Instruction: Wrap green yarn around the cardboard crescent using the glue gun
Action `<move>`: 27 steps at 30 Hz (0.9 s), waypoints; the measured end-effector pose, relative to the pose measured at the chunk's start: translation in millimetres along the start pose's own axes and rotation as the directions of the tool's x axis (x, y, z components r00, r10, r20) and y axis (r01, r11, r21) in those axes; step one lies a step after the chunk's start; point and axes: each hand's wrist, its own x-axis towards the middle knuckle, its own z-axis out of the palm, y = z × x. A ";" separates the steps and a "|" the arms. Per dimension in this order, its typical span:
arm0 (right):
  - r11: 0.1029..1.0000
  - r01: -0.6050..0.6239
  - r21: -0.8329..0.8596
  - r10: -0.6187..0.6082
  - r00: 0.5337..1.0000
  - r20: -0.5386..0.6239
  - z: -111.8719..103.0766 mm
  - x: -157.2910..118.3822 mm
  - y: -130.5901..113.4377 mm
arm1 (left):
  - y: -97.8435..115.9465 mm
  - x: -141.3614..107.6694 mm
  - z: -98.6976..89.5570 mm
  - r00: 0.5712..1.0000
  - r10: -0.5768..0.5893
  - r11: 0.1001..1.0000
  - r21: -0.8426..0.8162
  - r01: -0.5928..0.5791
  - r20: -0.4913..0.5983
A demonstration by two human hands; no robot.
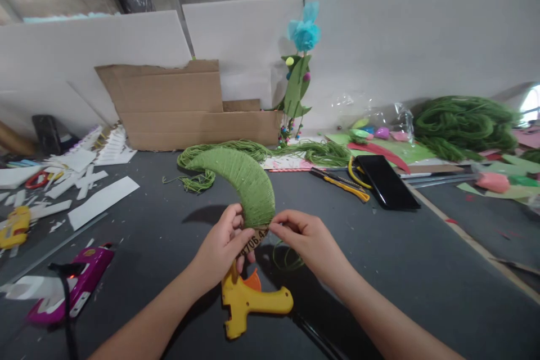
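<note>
A cardboard crescent wound with green yarn is held up over the dark table. Its lower end is bare brown cardboard with printed digits. My left hand is closed around that lower end, thumb in front. At the crescent's right edge, where the winding stops, my right hand pinches the green yarn between thumb and forefinger. A loose loop of green yarn hangs beneath the right hand. Below both hands lies a yellow hot glue gun with an orange trigger.
A purple device and white foam scraps lie on the left. Behind stand cardboard sheets and a blue-flowered hanging ornament. To the right are a yellow utility knife, a black phone and green yarn bundles.
</note>
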 end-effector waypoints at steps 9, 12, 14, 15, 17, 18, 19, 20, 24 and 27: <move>0.998 -0.013 -0.057 0.007 0.995 -0.102 -1.7 2.0 0.5 | -0.5 -1.1 -0.3 0.999 -0.002 0.993 -0.118 0.008 0.052; 0.998 -0.010 -0.068 0.003 0.994 -0.109 -1.6 1.4 2.1 | -0.6 -0.4 -2.8 0.999 -0.014 0.985 -0.172 0.021 0.041; 0.997 -0.011 -0.071 0.004 0.994 -0.106 -1.6 1.1 2.4 | -0.9 0.0 -3.5 0.999 -0.026 0.982 -0.184 0.030 0.020; 0.997 -0.012 -0.074 0.004 0.994 -0.106 -1.5 1.1 2.2 | -0.8 0.0 -3.3 0.999 -0.031 0.982 -0.185 0.032 0.006; 0.997 -0.018 -0.081 0.009 0.994 -0.110 -1.5 1.2 1.5 | 0.1 -0.3 -2.2 0.999 -0.045 0.983 -0.180 0.039 -0.025; 0.996 -0.021 -0.085 0.011 0.993 -0.116 -1.5 1.4 1.0 | 0.9 -0.5 -1.4 0.998 -0.051 0.984 -0.175 0.044 -0.038; 0.996 -0.021 -0.088 0.010 0.992 -0.124 -1.5 1.7 0.6 | 1.8 -0.8 -0.8 0.998 -0.054 0.984 -0.170 0.046 -0.044; 0.996 -0.022 -0.089 0.010 0.991 -0.130 -1.6 1.9 0.2 | 2.6 -1.0 -0.3 0.998 -0.053 0.985 -0.164 0.046 -0.043; 0.996 -0.023 -0.084 0.013 0.992 -0.124 -2.3 2.7 0.4 | 4.1 -0.9 -2.0 0.999 -0.030 0.986 -0.165 0.032 0.012; 0.998 -0.015 -0.063 0.009 0.996 -0.092 -2.8 2.6 1.7 | 3.5 -0.7 -4.9 0.997 -0.022 0.985 -0.168 0.034 0.069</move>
